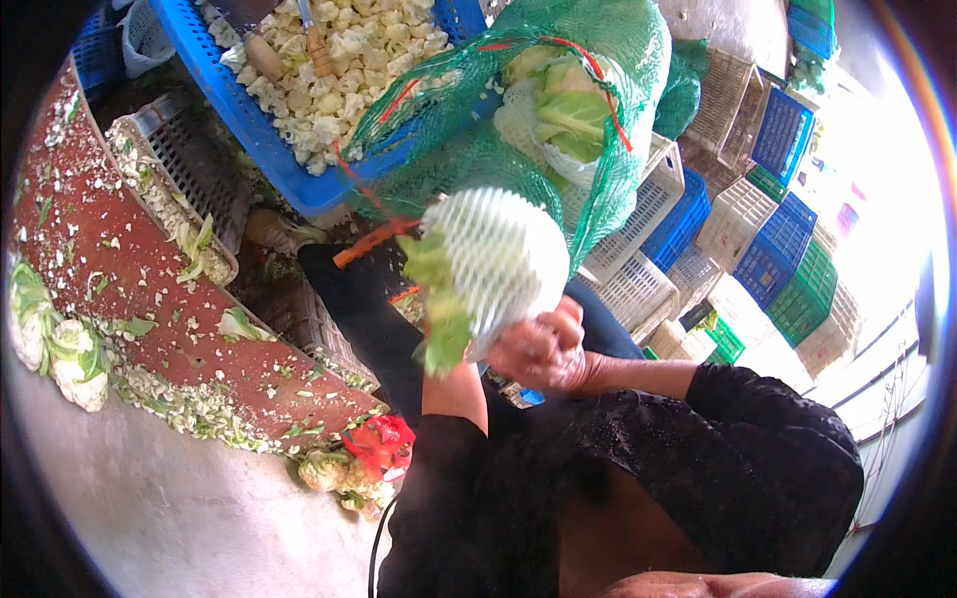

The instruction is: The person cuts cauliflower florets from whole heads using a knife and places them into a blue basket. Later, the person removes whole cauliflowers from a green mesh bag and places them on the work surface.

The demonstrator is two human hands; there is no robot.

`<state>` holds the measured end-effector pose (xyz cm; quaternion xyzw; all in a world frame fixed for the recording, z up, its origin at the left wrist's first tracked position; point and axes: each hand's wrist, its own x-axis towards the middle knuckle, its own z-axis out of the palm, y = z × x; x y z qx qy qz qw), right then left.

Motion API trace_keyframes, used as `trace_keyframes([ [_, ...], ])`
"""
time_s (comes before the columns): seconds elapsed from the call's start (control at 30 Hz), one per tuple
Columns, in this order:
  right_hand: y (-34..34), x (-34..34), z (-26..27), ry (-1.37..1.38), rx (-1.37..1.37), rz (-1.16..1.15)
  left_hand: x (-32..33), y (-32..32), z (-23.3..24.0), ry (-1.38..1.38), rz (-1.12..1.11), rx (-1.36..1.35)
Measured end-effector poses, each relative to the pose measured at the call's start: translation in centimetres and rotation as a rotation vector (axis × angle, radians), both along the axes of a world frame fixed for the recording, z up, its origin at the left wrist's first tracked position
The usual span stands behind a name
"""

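Observation:
A cauliflower in a white foam net sleeve (497, 258), with pale green leaves on its left side, is held up in front of me. My right hand (540, 347) has its fingers curled at the lower right end of the sleeve, slightly blurred. My left hand (457, 374) is mostly hidden behind the lower leaves; its wrist and forearm show, and it supports the cauliflower from beneath. Just beyond, a green mesh sack (456, 168) lies open with red strands at its mouth. Inside it sits another leafy head (572, 112) in a white foam net.
A blue plastic crate (280, 179) holds cut cauliflower florets and wooden-handled tools (318, 52). Left of it are a trimmings-covered grey crate (191, 134) and a reddish board (149, 284) strewn with scraps. Stacked white, blue and green crates (777, 247) stand at the right. Whole cauliflowers (78, 366) lie at the far left.

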<state>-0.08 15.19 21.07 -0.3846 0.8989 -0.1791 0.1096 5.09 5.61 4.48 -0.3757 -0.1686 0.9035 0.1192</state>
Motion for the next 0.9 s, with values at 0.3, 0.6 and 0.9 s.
trace_keyframes([
  [0.3,-10.7,-3.6,0.6,-0.454,-0.218,0.069,0.8,-10.6,7.8,0.012,0.321,-0.117],
  [0.6,-27.4,-5.3,-9.8,-1.192,-0.182,0.173,9.0,-20.5,8.9,-0.270,0.224,-0.567],
  [0.9,-43.5,7.2,-14.4,-1.159,0.071,-0.069,12.6,-35.5,4.8,-1.140,0.221,-1.120],
])
